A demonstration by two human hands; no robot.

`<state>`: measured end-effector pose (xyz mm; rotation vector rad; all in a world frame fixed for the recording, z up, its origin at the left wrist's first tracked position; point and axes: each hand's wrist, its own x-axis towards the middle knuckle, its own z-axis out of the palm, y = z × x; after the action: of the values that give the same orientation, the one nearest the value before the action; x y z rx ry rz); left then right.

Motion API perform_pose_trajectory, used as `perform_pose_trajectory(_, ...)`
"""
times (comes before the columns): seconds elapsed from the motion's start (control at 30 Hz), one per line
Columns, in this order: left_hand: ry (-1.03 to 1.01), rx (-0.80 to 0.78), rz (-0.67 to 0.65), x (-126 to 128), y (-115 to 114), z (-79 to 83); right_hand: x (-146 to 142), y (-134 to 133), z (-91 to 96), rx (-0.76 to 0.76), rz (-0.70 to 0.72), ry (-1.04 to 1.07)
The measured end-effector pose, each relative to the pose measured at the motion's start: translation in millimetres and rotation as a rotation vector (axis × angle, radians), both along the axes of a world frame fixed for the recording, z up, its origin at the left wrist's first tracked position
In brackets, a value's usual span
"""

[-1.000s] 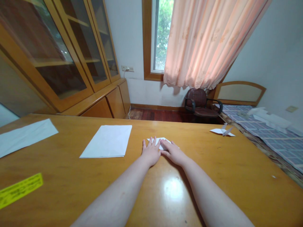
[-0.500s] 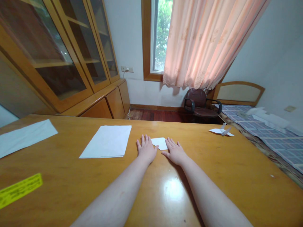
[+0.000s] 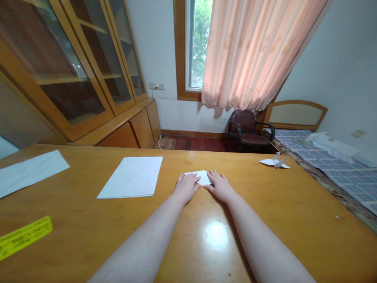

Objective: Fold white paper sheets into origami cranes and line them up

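Observation:
A small folded white paper lies on the wooden table just beyond both hands. My left hand rests on its near left edge with the fingers curled in and pressed on the paper. My right hand lies on its right side, fingers laid flat together over the paper. Both forearms stretch in from the bottom of the picture.
A stack of white sheets lies to the left, a larger sheet at the far left, and a yellow label near the front left. A folded paper figure sits at the back right. Beyond are a cabinet, chair and bed.
Half a second ago both hands lay flat and apart beside the paper. They have come together onto it, and the left fingers have curled in.

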<state>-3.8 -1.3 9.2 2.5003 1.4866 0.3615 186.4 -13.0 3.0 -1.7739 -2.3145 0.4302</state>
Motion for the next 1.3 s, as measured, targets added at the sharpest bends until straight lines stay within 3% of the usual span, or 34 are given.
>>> perform_pose_trajectory(0.33,-0.008,0.001,0.004,0.1,-2.0,6.3,-0.2,0.9,1.4,0.015,0.013,0.022)
perform_pose_trajectory(0.63,-0.002,-0.039,0.021,-1.3,-1.4,10.8,-2.1,0.0,6.2,0.225,0.079,0.085)
perform_pose_trajectory(1.03,-0.022,-0.029,0.008,-0.2,-5.6,16.2,-4.3,-2.2,12.5,0.165,0.103,0.07)
perform_pose_trajectory(1.3,-0.012,-0.045,0.083,1.9,-2.2,20.1,-4.7,-1.7,12.9,0.155,0.04,0.071)
